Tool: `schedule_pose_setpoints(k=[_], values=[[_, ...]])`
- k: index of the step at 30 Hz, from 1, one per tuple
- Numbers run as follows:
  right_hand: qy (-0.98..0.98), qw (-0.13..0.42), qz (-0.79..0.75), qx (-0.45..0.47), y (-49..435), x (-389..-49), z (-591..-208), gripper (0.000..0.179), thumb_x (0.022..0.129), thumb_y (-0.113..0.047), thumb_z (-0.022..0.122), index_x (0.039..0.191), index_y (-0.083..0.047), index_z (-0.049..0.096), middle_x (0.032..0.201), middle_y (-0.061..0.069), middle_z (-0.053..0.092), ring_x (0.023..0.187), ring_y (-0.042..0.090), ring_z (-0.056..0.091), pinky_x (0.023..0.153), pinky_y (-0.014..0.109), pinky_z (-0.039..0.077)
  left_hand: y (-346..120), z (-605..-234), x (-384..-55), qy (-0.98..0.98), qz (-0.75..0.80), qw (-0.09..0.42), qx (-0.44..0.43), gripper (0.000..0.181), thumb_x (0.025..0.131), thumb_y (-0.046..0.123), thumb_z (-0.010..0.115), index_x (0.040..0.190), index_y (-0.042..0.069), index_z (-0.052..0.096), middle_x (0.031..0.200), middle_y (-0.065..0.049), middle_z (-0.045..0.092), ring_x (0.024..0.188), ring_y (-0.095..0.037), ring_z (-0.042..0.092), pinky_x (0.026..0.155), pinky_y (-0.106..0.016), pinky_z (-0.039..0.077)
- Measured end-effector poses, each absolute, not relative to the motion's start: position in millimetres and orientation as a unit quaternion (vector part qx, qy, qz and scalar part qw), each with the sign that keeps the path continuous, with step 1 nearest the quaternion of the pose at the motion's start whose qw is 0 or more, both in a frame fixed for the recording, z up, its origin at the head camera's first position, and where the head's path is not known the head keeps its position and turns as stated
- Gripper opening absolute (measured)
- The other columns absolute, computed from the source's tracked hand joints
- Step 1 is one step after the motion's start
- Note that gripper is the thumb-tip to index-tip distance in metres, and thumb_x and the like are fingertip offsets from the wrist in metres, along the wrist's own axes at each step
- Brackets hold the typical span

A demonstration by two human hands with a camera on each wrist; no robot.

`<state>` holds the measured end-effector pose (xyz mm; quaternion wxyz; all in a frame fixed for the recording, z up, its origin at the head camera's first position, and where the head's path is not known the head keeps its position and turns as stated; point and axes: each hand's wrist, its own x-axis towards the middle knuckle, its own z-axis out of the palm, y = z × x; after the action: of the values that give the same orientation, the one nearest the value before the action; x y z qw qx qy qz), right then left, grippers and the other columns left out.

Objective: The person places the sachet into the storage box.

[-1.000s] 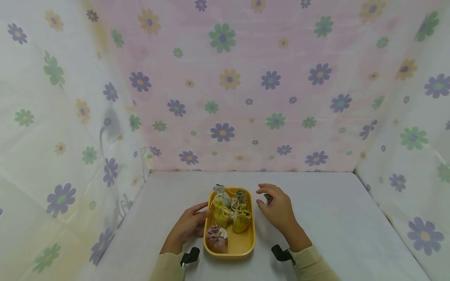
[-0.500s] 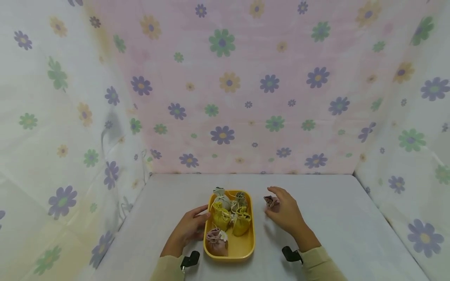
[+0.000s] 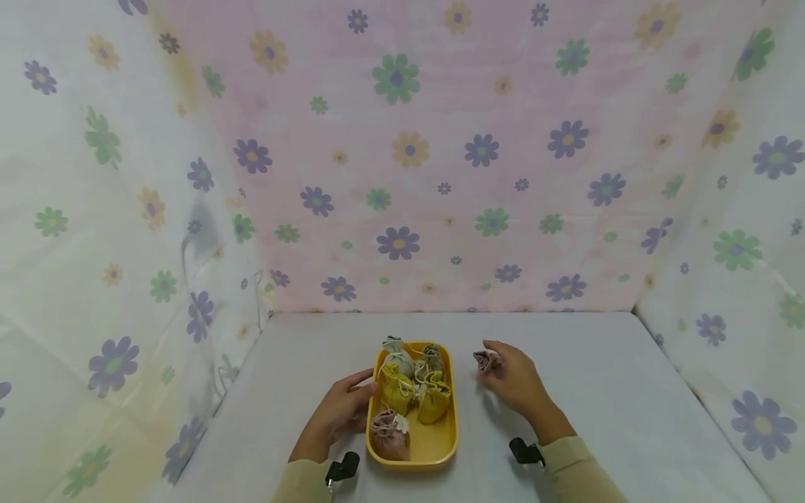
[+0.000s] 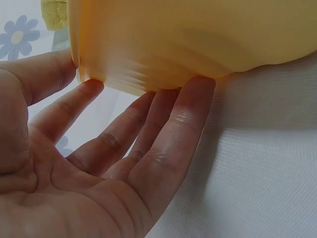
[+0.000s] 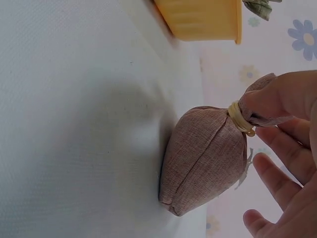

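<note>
My right hand (image 3: 517, 381) is to the right of the yellow tray (image 3: 428, 450), its thumb and fingers pinching the tied neck of a pink drawstring pouch (image 5: 205, 153). The pouch stands upright with its base at the tabletop; the other fingers are spread. Fingertips of my left hand (image 4: 114, 148) touch the tray's outer left wall, with fingers mostly straight. Inside the tray, a second pink pouch (image 3: 391, 447) with a white flower is at the near left. Two yellow pouches (image 3: 396, 397) sit mid-tray, with a pale pouch (image 3: 400, 363) and a grey-green pouch (image 3: 432, 358) behind.
A white-covered table (image 3: 597, 391) lies under everything. Flower-printed cloth (image 3: 402, 175) hangs behind the table and along both sides. Dark camera mounts (image 3: 342, 468) stick out from both wrists.
My right hand has moved right, away from the tray, with the pink pouch, then come slightly lower. The left hand stays against the tray. The head view has tilted slightly.
</note>
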<state>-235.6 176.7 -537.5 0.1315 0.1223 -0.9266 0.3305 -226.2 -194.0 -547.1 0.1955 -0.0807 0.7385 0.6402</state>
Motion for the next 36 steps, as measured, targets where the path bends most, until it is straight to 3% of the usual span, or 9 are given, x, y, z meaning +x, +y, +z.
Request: schedule_pose_setpoints(k=[7,21,36], values=[[-0.927,0.140,0.329,0.116,176,-242,-544,0.049,0.085,-0.010,0.081,0.132,-0.009,0.069,0.132,0.015,0.069,0.127,0.039,0.062,0.106,0.058,0.051,-195,-549,-226,0.734,0.645,0.196,-0.077,0.068,0.097,0.044,0.071,0.156,0.020,0.048,0.148,-0.023,0.056,0.114,-0.029,0.071,0.081,-0.046,0.065],[-0.919,0.162,0.348,0.086,174,-240,-543,0.027,0.087,-0.011,0.079,0.114,-0.013,0.077,0.114,0.008,0.075,0.114,0.032,0.067,0.100,0.057,0.053,-195,-549,-226,0.730,0.651,0.194,-0.075,0.065,0.098,0.042,0.070,0.156,0.019,0.048,0.146,-0.022,0.058,0.111,-0.027,0.072,0.081,-0.045,0.065],[-0.902,0.230,0.355,0.085,184,-231,-537,0.025,0.085,-0.010,0.083,0.109,-0.014,0.080,0.111,0.009,0.077,0.109,0.034,0.069,0.094,0.057,0.055,-193,-548,-225,0.741,0.640,0.189,-0.083,0.066,0.097,0.044,0.071,0.155,0.021,0.049,0.142,-0.020,0.061,0.109,-0.026,0.072,0.080,-0.044,0.065]])
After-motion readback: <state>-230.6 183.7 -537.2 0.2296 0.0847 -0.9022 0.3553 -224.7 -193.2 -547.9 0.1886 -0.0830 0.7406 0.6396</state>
